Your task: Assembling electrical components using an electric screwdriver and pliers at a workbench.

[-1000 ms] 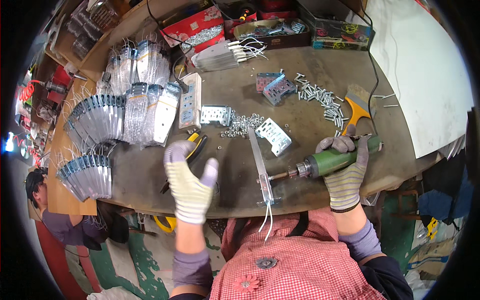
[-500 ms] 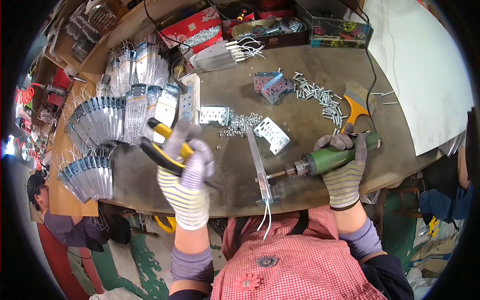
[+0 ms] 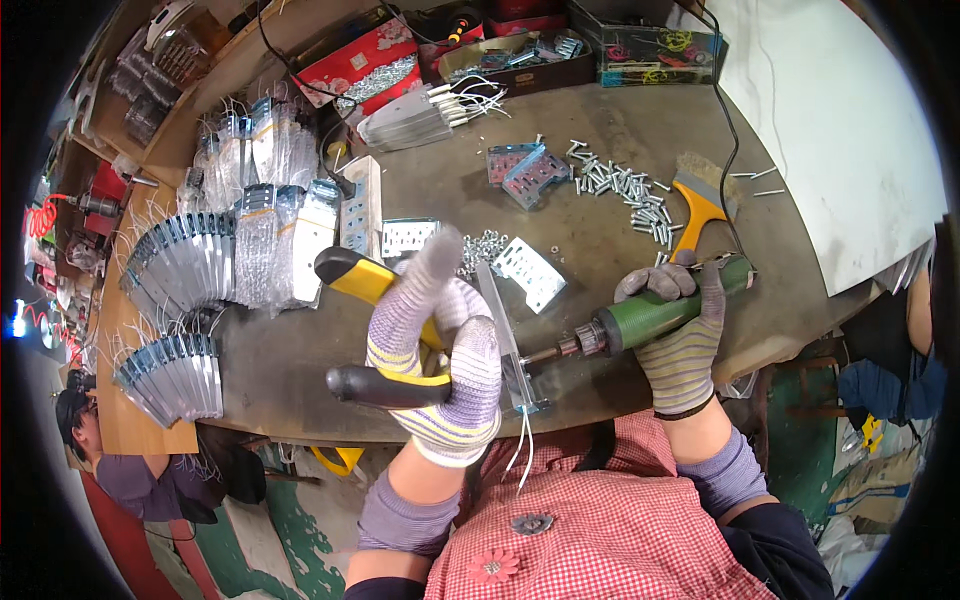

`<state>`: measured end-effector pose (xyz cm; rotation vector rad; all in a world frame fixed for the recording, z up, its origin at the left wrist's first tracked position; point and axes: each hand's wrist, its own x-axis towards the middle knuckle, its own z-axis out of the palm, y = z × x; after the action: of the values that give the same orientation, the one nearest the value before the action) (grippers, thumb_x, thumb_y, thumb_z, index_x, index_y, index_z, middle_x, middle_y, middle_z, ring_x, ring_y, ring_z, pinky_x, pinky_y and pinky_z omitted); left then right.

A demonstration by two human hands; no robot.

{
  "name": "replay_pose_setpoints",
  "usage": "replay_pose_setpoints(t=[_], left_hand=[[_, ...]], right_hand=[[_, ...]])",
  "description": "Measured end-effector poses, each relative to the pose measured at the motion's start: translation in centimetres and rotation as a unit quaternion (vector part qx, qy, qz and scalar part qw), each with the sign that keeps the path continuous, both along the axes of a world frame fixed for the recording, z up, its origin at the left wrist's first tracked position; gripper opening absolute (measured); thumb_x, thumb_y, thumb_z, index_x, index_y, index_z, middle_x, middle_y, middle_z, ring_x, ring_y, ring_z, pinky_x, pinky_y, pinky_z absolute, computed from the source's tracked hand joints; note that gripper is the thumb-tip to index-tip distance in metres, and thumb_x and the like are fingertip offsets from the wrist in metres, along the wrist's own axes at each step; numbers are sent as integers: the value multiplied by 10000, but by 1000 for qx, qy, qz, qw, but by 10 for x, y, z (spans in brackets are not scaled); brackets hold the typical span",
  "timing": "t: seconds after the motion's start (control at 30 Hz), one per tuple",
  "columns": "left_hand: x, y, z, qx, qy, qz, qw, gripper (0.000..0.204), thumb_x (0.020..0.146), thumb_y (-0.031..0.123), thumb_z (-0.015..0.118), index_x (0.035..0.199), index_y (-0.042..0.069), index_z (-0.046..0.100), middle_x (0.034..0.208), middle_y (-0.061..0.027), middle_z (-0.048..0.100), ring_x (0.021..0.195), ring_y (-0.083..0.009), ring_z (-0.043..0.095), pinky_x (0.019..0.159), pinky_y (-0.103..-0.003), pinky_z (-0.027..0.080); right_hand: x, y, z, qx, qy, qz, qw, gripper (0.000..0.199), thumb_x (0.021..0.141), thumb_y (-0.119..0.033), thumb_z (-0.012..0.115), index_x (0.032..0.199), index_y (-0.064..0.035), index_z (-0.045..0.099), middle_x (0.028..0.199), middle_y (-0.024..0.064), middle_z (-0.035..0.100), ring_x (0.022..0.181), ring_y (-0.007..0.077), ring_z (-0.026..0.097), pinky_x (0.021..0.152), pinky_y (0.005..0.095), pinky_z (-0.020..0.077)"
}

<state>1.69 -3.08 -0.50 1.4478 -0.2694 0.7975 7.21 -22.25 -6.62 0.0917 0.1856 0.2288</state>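
My left hand (image 3: 462,385), in a striped knit glove, is closed around pliers (image 3: 385,388) with black and yellow handles; the jaws are hidden. The hand is just left of a narrow flat grey strip (image 3: 496,310) with two white wires (image 3: 522,450) at its near end. My gloved right hand (image 3: 680,352) grips a green power screwdriver (image 3: 650,320) lying almost level. Its bit (image 3: 542,355) points left and meets the strip's near part; whether it sits in a screw I cannot make out. Beyond the strip lies a perforated metal bracket (image 3: 530,275).
Loose nuts (image 3: 482,250), a pile of screws (image 3: 625,190) and a yellow-handled brush (image 3: 697,215) lie farther back. Finished-looking strips (image 3: 180,260) stand bundled at left. Red boxes (image 3: 365,65) line the back. A black cord (image 3: 728,130) runs to the screwdriver. Another person (image 3: 130,470) sits at far left.
My left hand has moved right and nearer to the strip, with the pliers still in its grip and turned. The right hand and screwdriver stay at the strip; the whole view has shifted slightly.
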Motion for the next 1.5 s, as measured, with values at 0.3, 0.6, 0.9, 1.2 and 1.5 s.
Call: replay_pose_setpoints(t=[0.3, 0.6, 0.9, 1.2, 1.5], left_hand=[[8, -4, -7, 99, -22, 65, 993, 454, 865, 117, 612, 1298, -4, 551, 647, 44, 423, 510, -50, 379, 478, -199, 320], [1, -12, 6, 21, 61, 55, 996, 381, 758, -29, 610, 1125, 39, 685, 859, 44, 558, 616, -15, 420, 578, -170, 350], [1, 25, 13, -77, 190, 75, 976, 389, 823, 20, 655, 1205, -25, 602, 873, -31, 584, 730, -93, 517, 703, -261, 471], [-40, 84, -27, 523, 191, 385, 736, 373, 705, 30, 662, 1077, 60, 666, 1080, -158, 613, 978, -356, 584, 894, -443, 451], [4, 46, -41, 585, -23, -5, 811, 234, 841, 215, 573, 959, 15, 605, 1258, -177, 567, 1214, -343, 522, 1097, -486, 362]], right_hand=[[3, 1, -5, -15, -52, 3, 999, 81, 899, -206, 628, 928, -135, 601, 655, -76, 326, 648, 93, 372, 855, 337, 415], [1, 3, -3, -42, -96, -1, 994, 109, 916, -245, 624, 904, -142, 591, 662, -72, 321, 649, 92, 365, 844, 330, 404], [5, -2, -4, -60, -11, -15, 998, 362, 878, -476, 655, 1030, -149, 613, 676, -72, 342, 655, 91, 384, 859, 352, 430], [6, 6, 1, -47, -6, -1, 999, 432, 855, -489, 675, 1084, -128, 611, 689, -77, 342, 655, 84, 399, 826, 354, 444], [11, -7, 33, -136, -22, -15, 990, 336, 875, -394, 670, 799, -88, 556, 710, -18, 503, 705, 164, 534, 834, 381, 463]])
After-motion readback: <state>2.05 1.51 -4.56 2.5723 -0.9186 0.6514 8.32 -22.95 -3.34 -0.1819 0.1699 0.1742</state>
